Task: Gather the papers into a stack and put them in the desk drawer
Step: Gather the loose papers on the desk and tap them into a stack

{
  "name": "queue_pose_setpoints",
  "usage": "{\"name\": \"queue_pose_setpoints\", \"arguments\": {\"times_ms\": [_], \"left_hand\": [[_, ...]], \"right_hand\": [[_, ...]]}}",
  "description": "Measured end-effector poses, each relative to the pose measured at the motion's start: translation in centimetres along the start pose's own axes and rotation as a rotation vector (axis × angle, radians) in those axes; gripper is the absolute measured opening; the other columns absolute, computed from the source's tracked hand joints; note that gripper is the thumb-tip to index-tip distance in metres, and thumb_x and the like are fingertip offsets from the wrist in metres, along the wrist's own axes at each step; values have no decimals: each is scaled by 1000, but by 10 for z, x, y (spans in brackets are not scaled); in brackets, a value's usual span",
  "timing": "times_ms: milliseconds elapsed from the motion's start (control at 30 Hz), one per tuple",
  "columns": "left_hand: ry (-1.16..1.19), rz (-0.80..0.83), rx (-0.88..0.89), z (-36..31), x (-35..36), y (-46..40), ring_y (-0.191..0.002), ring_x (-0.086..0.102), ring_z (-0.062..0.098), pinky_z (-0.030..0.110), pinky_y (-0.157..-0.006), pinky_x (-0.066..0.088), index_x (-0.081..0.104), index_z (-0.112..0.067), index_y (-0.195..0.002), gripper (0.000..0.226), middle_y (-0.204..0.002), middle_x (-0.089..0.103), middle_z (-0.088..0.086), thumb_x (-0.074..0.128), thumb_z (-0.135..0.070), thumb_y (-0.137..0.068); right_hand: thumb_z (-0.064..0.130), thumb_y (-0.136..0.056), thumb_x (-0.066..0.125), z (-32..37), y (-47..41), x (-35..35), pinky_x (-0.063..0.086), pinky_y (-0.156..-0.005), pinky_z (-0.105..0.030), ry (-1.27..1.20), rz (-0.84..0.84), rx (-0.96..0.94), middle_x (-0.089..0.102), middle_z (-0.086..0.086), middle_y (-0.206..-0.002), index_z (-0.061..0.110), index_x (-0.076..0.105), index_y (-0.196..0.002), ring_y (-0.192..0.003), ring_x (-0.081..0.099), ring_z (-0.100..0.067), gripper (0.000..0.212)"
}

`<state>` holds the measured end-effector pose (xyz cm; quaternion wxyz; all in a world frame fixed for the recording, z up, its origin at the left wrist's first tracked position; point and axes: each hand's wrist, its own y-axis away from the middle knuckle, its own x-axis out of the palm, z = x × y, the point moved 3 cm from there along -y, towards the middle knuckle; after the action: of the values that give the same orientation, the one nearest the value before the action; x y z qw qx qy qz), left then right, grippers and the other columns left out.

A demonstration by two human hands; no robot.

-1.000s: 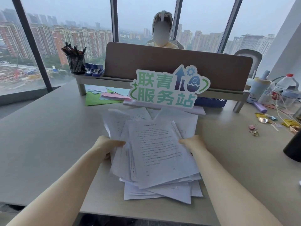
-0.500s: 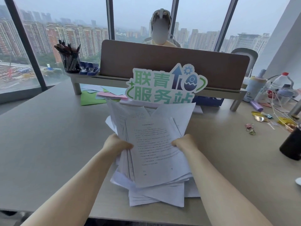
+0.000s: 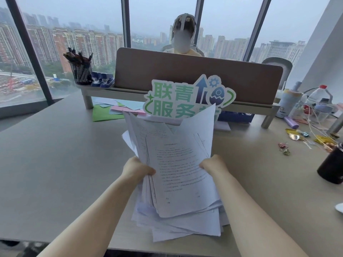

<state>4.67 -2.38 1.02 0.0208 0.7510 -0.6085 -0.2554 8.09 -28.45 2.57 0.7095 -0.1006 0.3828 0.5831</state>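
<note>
Clamping papers, left hand and right hand grip opposite edges above desk.

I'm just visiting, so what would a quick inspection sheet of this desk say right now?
Surface: pale desk, mostly bare on the left.
Job's things: white papers, uneven, far ends raised, near ends resting on the desk; no drawer in view.
Clutter: pen cup, coloured sheets, green sign, bottles, binder clips, dark cup.
Hands: left hand and right hand grip the papers' sides.
Cables: thin cords at the right.
Surroundings: windows, city buildings; a person sits behind the divider.
</note>
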Motion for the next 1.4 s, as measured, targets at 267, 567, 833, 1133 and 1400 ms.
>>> {"name": "queue_pose_setpoints", "arguments": {"times_ms": [267,567,833,1133,1400], "left_hand": [[179,73,-37,3,6,6,-93,68,38,46,-88,57,64,2,-103,42,-101,71,21,78,4,-63],[384,144,214,-1,-2,23,-91,70,34,48,-85,57,62,-16,-96,35,-97,73,12,69,11,-74],[516,141,412,-18,-34,33,-97,72,34,48,-86,58,67,-12,-109,51,-99,78,8,74,-2,-60],[533,-154,764,-110,-57,48,-86,65,0,21,-74,53,52,-25,-117,49,-100,66,-12,69,4,-80],[669,-60,641,-101,-62,18,-89,72,21,31,-74,54,72,-14,-95,39,-86,77,-2,80,-18,-57]], "right_hand": [[1,-85,55,-9,7,5,19,-52,-27,-80,40,57,32,-3,-66,7,49,-89,-54,27,-16,10],[14,-88,65,-20,5,6,52,-80,-35,-444,-6,-85,70,-7,-100,3,66,-115,-86,65,-25,29],[-4,-82,71,-1,12,-6,59,-81,-47,-944,269,-145,76,-18,-111,7,64,-119,-97,73,-37,39],[2,-87,64,91,52,-71,56,-85,-35,-725,-195,-699,73,4,-102,14,62,-106,-97,69,-14,21],[-2,-86,70,89,62,-74,60,-84,-34,-870,-62,-683,81,6,-94,21,75,-100,-91,76,-16,28]]}}
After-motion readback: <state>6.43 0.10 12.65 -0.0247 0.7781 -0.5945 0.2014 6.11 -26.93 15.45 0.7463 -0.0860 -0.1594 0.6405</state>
